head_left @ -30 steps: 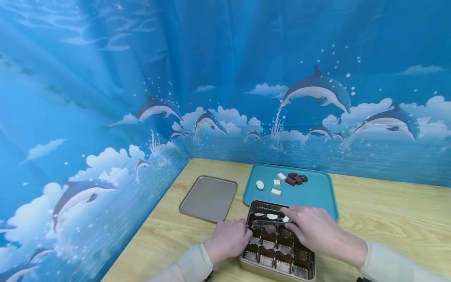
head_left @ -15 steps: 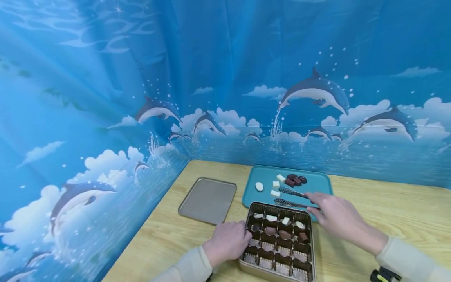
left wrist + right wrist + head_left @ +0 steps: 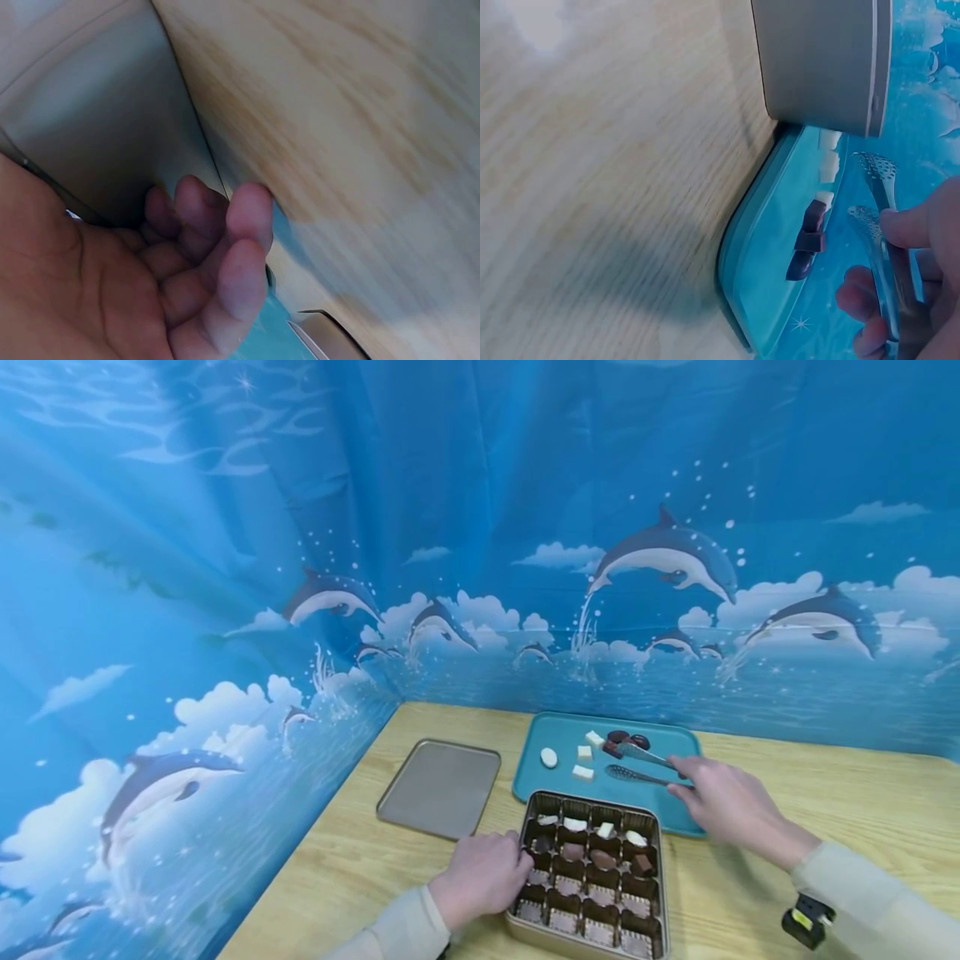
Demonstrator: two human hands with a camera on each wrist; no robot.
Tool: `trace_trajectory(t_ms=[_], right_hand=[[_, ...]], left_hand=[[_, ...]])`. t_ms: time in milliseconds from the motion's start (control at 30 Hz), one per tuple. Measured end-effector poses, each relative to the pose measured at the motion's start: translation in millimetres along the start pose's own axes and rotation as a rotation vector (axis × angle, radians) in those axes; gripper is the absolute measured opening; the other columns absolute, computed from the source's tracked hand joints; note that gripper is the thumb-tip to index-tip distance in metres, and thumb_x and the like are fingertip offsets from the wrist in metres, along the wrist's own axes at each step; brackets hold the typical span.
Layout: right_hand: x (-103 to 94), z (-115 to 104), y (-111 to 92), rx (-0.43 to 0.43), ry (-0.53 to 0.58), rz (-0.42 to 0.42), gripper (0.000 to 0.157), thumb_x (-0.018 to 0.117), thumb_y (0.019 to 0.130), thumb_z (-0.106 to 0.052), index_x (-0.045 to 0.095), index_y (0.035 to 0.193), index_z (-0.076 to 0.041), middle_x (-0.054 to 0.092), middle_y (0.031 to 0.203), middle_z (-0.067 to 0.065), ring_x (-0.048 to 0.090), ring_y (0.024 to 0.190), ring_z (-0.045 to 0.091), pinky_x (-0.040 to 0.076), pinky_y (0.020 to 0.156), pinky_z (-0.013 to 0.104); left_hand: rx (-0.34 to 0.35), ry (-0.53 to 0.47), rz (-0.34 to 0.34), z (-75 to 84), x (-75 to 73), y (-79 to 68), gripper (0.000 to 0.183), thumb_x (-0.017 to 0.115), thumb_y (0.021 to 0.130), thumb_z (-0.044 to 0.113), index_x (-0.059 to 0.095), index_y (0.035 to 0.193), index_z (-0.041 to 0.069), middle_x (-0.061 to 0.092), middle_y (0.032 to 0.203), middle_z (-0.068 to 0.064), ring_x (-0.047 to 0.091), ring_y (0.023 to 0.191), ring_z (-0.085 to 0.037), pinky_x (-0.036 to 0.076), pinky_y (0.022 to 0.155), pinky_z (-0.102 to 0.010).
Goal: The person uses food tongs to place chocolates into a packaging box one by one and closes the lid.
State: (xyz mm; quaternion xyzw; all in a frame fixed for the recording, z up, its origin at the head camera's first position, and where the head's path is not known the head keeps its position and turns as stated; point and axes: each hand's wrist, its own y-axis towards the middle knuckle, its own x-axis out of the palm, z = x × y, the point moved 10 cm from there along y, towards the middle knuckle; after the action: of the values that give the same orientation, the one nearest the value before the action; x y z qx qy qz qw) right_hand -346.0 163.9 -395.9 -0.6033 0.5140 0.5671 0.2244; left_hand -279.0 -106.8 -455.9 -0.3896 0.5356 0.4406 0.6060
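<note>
My left hand grips the left rim of a square metal chocolate tin; in the left wrist view its fingers curl beside the tin's wall. White chocolates fill the tin's back row, darker chocolates the row before it; the two front rows show bare liner. My right hand holds metal tongs with spread arms and perforated tips. They reach over the teal tray, one tip by the dark chocolates, nothing between them. White pieces lie left of those.
A flat grey-brown metal lid lies on the wooden table, left of the teal tray. The tin stands in front of the tray, close to its edge. A blue dolphin-print curtain hangs behind and to the left.
The tongs have left the tin's back row and moved back and right over the teal tray, spreading, then shifted toward the dark chocolates. My left hand stays at the tin.
</note>
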Motion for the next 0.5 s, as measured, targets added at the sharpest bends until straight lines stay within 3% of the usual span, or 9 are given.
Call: trace_trajectory(t_ms=[267,500], right_hand=[[20.6,-4,13,-0.002,0.032,-0.066,0.046,0.071,0.093,-0.020,0.062,0.132,0.002,0.067,0.124,0.025,0.036,0.047,0.007,0.032,0.042,0.026],[25.5,-18,20,-0.050,0.027,-0.075,0.043,0.073,0.091,-0.018,0.065,0.130,-0.002,0.071,0.120,0.020,0.036,0.044,0.004,0.033,0.044,0.025]], left_hand=[[0.015,-0.026,0.015,-0.1,4.1,-1.1,0.036,0.046,0.102,0.037,0.064,0.085,0.011,0.056,0.066,0.000,0.054,0.058,-0.016,0.047,0.055,-0.035],[0.021,-0.006,0.031,0.3,0.9,0.0,0.036,0.045,0.102,0.038,0.062,0.083,0.012,0.055,0.065,0.001,0.053,0.056,-0.015,0.046,0.054,-0.033]])
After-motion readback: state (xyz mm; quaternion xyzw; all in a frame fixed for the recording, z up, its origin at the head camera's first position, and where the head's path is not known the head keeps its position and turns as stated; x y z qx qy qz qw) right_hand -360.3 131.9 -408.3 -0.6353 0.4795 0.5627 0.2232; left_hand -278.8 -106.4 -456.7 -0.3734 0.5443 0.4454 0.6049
